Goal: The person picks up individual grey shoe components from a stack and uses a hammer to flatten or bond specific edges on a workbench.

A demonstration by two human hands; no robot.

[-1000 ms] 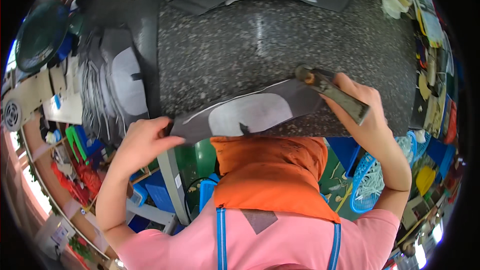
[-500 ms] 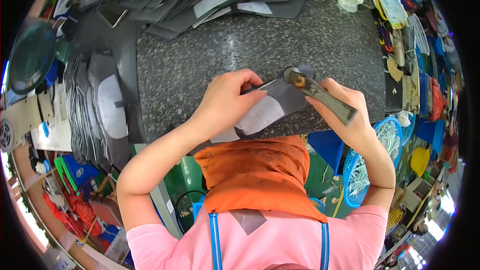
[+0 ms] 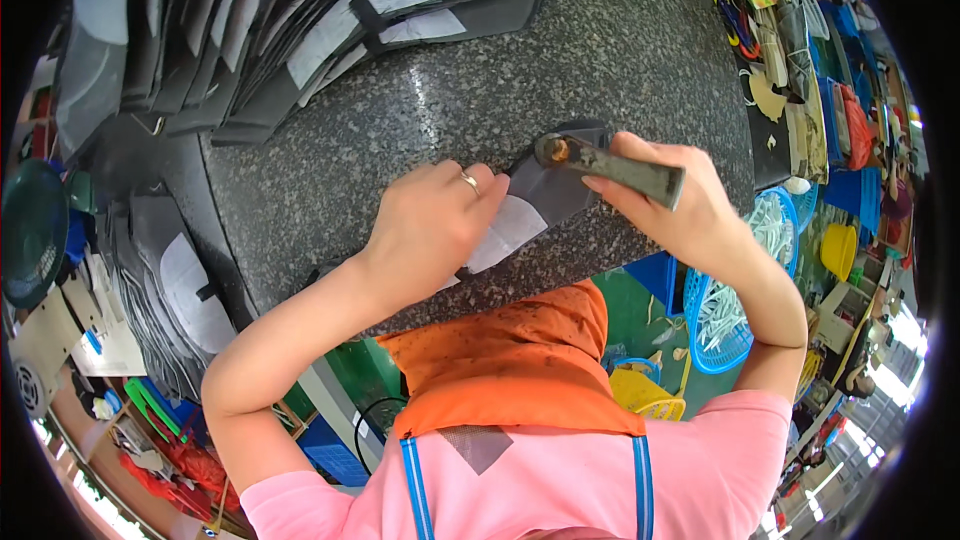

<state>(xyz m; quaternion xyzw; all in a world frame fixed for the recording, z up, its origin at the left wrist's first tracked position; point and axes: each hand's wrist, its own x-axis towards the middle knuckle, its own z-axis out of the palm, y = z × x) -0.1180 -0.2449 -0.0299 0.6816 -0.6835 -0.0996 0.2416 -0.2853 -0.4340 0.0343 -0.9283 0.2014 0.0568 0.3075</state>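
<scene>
Hands: left (image 3: 430, 230) flat on dark cut piece (image 3: 545, 195), right (image 3: 680, 205) gripping hammer (image 3: 610, 165); stacked pieces (image 3: 300, 30) behind.

This is a workshop, most likely for cutting or assembling shoe parts. A speckled stone slab (image 3: 600, 60) serves as the bench in the middle of the frame. Stacks of dark cut pieces (image 3: 300, 30) crowd the upper left and left edge. Plastic baskets (image 3: 740, 280) and bins of small parts fill the right side.
</scene>
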